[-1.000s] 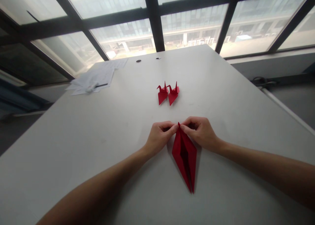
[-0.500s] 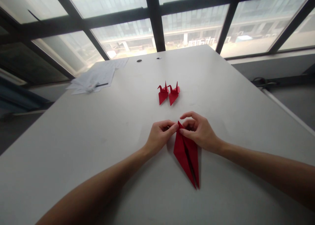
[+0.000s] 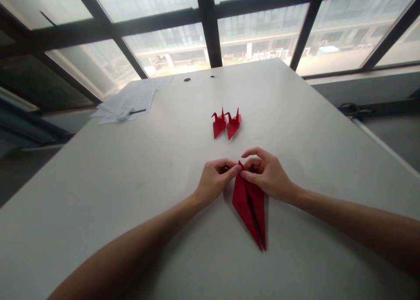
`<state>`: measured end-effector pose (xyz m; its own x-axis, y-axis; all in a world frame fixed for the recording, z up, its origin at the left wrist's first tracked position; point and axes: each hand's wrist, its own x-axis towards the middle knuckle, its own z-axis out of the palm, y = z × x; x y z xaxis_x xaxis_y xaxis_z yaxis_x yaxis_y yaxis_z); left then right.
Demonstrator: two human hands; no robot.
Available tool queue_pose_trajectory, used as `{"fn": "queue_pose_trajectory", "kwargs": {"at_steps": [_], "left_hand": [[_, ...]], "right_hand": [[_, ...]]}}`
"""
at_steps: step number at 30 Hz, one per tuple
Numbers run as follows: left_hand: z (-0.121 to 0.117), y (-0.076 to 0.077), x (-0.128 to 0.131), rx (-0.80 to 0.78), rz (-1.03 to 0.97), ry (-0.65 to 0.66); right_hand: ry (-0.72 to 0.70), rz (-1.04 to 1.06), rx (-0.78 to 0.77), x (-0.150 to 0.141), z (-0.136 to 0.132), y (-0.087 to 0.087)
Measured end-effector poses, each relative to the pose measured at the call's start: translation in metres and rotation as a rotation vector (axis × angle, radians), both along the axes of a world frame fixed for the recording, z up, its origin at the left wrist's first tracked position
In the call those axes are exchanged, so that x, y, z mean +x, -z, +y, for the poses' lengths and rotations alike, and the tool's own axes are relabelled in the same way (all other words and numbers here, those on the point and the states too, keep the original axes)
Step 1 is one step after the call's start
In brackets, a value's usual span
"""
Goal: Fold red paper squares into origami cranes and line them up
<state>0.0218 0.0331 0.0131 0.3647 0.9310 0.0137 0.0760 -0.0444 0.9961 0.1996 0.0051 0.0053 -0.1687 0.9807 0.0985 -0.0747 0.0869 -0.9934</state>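
A red sheet of origami paper [image 3: 242, 200], folded into a long kite shape, lies on the white table with its two narrow points towards me and a slit between them. My left hand [image 3: 216, 177] pinches its far tip from the left, thumb on top. From the right, my right hand [image 3: 267, 175] grips the same end between thumb and curled fingers, while its index finger arches free above. Beyond my hands stand two finished red paper cranes, the left crane [image 3: 219, 128] and the right crane [image 3: 233, 129], side by side.
Printed papers [image 3: 136, 96] lie at the table's far left, with a dark pen [image 3: 138, 111] and a crumpled whitish item [image 3: 124, 113] on them. Two round holes are near the back edge of the table [image 3: 170, 151]. Dark-framed windows [image 3: 215, 33] rise behind it.
The view has shifted very slightly. Both hands keep their pinch at the paper's far tip, and the folded paper and cranes stay in place.
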Motion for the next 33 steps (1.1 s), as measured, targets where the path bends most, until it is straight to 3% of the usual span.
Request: {"fn": "queue_pose_trajectory", "kwargs": {"at_steps": [14,22,33], "left_hand": [[0.0059,-0.0001,-0.0014,-0.02,-0.05,-0.034],[0.0054,-0.0015,-0.0025,-0.013,0.074,0.039],[0.0031,0.0035,-0.0023,0.018,0.061,-0.028]], "right_hand": [[-0.029,-0.035,-0.001,-0.0032,-0.0008,-0.0038],[0.037,0.01,-0.007,-0.0013,-0.0002,0.0005],[0.017,0.006,-0.012,-0.0037,-0.0002,-0.0002]]}}
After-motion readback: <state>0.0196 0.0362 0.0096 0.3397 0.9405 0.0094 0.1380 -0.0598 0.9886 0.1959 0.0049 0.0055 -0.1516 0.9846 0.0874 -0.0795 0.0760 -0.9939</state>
